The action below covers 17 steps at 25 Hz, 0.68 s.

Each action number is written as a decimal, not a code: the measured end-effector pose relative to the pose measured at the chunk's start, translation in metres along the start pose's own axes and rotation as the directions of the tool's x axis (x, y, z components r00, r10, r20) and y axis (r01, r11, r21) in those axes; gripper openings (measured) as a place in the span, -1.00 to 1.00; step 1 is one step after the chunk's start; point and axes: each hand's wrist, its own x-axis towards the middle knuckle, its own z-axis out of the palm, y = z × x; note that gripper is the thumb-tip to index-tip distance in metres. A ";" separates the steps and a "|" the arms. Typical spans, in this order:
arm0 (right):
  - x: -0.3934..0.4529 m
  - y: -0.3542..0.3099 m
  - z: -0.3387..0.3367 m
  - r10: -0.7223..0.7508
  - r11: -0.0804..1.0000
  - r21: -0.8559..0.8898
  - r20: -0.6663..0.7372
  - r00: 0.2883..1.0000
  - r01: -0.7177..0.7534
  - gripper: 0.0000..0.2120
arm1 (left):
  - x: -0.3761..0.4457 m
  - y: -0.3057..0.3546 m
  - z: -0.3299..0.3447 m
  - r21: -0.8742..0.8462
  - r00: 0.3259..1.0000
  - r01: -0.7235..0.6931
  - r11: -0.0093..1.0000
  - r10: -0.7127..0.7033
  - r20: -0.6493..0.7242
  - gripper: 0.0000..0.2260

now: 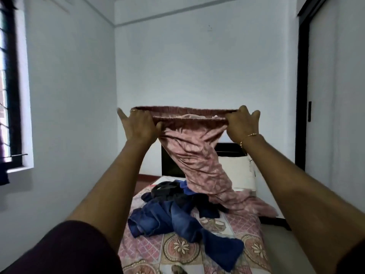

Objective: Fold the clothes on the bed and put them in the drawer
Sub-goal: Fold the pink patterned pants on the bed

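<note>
I hold up a pink patterned garment by its elastic waistband, stretched wide at chest height over the bed. My left hand grips the band's left end and my right hand grips its right end. The cloth hangs twisted, and its lower end trails onto the bed at the right. Below it lie blue jeans and a dark garment in a loose heap. No drawer is in view.
The bed has a pink patterned sheet, a dark headboard and a white pillow. A barred window is on the left wall. A dark-framed wardrobe door stands at the right.
</note>
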 end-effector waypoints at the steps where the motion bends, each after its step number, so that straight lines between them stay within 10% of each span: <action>1: 0.006 0.004 -0.006 -0.021 0.999 -0.044 -0.006 1.000 0.020 -0.73 | 0.004 -0.001 -0.008 0.042 0.999 -0.041 0.998 0.041 -0.010 -0.64; 11: 0.005 0.014 -0.022 -0.192 0.974 -0.131 -0.034 0.981 0.186 -0.82 | 0.009 -0.010 -0.032 0.125 0.997 -0.076 0.989 0.071 0.042 -0.61; 17: 0.001 0.009 -0.036 -0.300 0.936 0.246 0.181 0.937 0.252 -0.77 | 0.014 -0.032 -0.040 0.032 0.968 -0.216 0.976 0.210 0.135 -0.74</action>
